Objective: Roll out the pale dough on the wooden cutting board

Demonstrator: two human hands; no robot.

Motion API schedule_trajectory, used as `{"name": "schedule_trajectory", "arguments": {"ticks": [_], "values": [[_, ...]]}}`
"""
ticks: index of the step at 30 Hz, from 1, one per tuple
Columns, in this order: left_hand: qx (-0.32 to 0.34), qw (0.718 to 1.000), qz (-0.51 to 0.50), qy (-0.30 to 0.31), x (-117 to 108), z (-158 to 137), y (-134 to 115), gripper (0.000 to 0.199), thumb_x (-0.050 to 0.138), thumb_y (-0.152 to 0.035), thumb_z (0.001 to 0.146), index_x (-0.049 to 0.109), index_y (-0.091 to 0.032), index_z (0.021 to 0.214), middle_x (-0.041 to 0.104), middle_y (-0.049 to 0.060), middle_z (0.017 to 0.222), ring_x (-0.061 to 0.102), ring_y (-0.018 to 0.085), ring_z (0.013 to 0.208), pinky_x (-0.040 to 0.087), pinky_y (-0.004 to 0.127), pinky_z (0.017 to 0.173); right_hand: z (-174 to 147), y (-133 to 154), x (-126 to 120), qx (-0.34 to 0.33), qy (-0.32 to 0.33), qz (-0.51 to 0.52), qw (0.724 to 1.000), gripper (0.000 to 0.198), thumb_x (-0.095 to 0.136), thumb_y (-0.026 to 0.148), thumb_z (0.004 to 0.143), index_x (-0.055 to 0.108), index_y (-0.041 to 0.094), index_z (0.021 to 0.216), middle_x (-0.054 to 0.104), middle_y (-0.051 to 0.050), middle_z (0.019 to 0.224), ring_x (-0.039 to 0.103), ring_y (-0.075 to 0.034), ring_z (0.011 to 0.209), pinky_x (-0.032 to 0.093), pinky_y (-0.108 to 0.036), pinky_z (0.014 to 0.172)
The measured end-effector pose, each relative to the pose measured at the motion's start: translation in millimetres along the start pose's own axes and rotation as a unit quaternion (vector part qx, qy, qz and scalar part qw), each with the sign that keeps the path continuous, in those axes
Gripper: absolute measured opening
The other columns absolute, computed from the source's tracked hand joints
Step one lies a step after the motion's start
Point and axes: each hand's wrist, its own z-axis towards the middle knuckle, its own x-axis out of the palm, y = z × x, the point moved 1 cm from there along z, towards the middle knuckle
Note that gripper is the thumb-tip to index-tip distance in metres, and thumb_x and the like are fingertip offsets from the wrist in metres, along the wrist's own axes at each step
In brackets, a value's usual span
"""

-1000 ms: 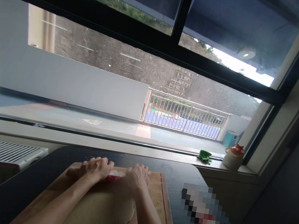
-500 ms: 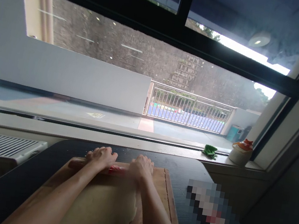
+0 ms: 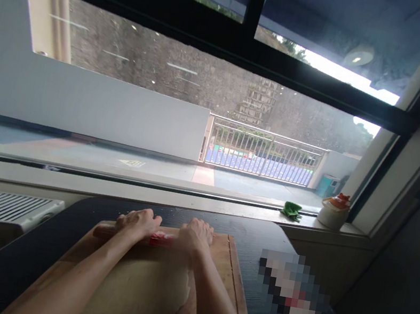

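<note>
A rolling pin [image 3: 161,239] with a red printed middle lies crosswise near the far edge of a wooden board [image 3: 228,268]. Curled over its left part is my left hand [image 3: 139,222]. My right hand [image 3: 196,235] grips it further right, and that end of the pin is hidden under the hand. Below the pin, a wide, thin sheet of pale dough [image 3: 137,290] spreads over the board between my forearms. Its right edge is uneven, and its left side is partly covered by my left arm.
The board rests on a dark table [image 3: 264,237]. A blurred-out, pixelated object [image 3: 292,290] lies at the right. On the windowsill [image 3: 201,204] are a crumpled green cloth-like thing [image 3: 292,210] and a pale pot with an orange top [image 3: 334,211]. A white radiator [image 3: 1,207] stands at the left.
The red print on the pin shows more, so the pin has turned a little under my hands. Both hands keep their hold. The whole view has shifted slightly.
</note>
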Motion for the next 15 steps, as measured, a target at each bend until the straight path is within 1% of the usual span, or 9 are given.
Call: {"name": "schedule_trajectory", "arguments": {"ticks": [4,9,12,15], "values": [[-0.003,1.000,0.006,0.001,-4.0,-13.5,0.4,0.043,0.037,-0.048,0.076,0.071,-0.023,0.084,0.069,0.013,0.103,0.059,0.033,0.101,0.037,0.046,0.085,-10.8,1.7,-1.2,-0.002,-0.019,0.002,1.000,0.033,0.039,0.033,0.085,0.067,0.018,0.093,0.065,-0.013,0.101,0.056,-0.027,0.100,0.037,-0.038,0.085],[0.008,1.000,0.014,-0.014,-9.3,-27.2,0.2,0.046,0.032,-0.047,0.079,0.071,-0.022,0.086,0.069,0.013,0.102,0.057,0.034,0.103,0.036,0.046,0.087,-19.0,2.3,-2.2,-0.005,-0.036,0.002,0.999,0.033,0.039,0.033,0.085,0.068,0.018,0.091,0.065,-0.013,0.100,0.056,-0.027,0.099,0.038,-0.037,0.084],[0.013,1.000,0.014,-0.020,-7.0,-25.6,1.7,0.046,0.032,-0.047,0.079,0.071,-0.022,0.085,0.069,0.013,0.102,0.057,0.034,0.103,0.036,0.047,0.087,-19.0,2.1,-1.8,-0.008,-0.039,0.002,0.999,0.034,0.038,0.034,0.085,0.068,0.019,0.091,0.066,-0.012,0.101,0.056,-0.027,0.099,0.038,-0.038,0.084],[0.006,1.000,0.008,-0.012,-2.8,-17.5,2.8,0.045,0.034,-0.048,0.078,0.070,-0.022,0.083,0.069,0.013,0.102,0.058,0.034,0.102,0.037,0.047,0.085,-14.4,2.1,0.0,-0.007,-0.034,0.001,0.999,0.034,0.038,0.033,0.085,0.068,0.019,0.091,0.066,-0.012,0.100,0.056,-0.027,0.098,0.038,-0.038,0.084]]}}
